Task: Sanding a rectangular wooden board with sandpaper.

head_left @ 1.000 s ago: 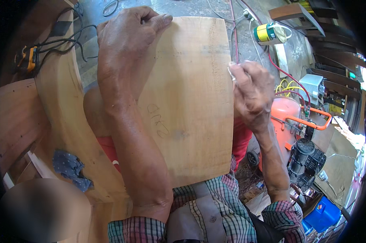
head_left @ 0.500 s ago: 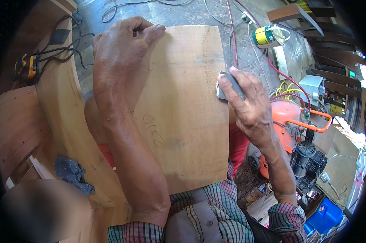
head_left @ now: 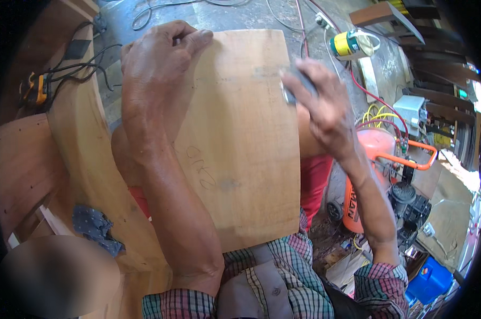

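Note:
A flat, pale wooden board (head_left: pixel 246 138) with pencil marks rests across my lap, its near end against my shirt. My left hand (head_left: pixel 158 66) is closed on the board's far left corner, thumb on the top face and the other fingers curled over the edge. At the far right edge, my right hand (head_left: pixel 325 103), blurred by motion, grips a grey sanding block (head_left: pixel 306 84) between thumb and fingers. The block meets the board's right edge; its underside is hidden.
On the left stand curved wooden pieces (head_left: pixel 78 138) with a grey rag (head_left: pixel 97 228) and a yellow-black power tool (head_left: pixel 35 89). To the right are an orange air compressor (head_left: pixel 376 146), a paint can (head_left: pixel 352 44), a blue container (head_left: pixel 431 279) and hoses. Cables cross the floor ahead.
My right hand has slid the sanding block farther away along the right edge. The dust streak near that edge no longer shows. My left hand keeps its hold, and the board has shifted slightly.

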`<action>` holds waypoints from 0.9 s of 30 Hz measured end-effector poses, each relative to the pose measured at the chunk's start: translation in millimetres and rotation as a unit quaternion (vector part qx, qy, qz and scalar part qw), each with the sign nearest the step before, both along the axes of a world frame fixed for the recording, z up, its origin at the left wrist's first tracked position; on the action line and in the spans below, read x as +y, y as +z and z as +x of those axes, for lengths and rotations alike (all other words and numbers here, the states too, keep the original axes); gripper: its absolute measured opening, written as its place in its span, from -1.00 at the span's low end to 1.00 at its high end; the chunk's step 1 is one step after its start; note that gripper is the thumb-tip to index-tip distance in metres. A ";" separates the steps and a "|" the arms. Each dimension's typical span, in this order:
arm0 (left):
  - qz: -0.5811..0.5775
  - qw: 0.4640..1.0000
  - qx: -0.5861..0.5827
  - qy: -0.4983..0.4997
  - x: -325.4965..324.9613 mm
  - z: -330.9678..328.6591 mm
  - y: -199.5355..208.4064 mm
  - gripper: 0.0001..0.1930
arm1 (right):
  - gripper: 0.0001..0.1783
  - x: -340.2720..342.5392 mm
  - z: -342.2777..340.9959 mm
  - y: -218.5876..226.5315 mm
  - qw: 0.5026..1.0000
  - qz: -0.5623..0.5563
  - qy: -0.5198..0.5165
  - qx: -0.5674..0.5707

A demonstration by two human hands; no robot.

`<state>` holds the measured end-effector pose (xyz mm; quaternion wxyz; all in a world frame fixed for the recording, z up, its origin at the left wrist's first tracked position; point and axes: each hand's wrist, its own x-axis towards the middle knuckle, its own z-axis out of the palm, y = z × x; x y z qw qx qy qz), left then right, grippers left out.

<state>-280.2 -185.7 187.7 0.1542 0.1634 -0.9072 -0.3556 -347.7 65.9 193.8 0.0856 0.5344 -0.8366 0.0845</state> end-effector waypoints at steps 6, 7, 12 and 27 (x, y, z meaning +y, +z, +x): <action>0.079 0.993 -0.076 0.044 4.8 -6.3 1.0 -0.66 | -0.48 2.1 -1.7 -4.4 0.998 -0.045 0.002 -0.043; 0.051 0.996 -0.060 0.044 5.1 -7.0 -0.7 -0.66 | -0.48 4.5 -2.1 -6.5 0.998 -0.048 0.004 -0.044; 0.094 0.991 -0.077 0.061 7.1 -5.1 3.7 -0.63 | -0.46 -10.0 -29.4 -8.9 0.999 -0.042 0.034 -0.006; 0.066 0.992 -0.086 0.060 9.5 -6.5 2.5 -0.62 | -0.39 5.8 10.4 -20.5 0.994 -0.101 -0.010 -0.037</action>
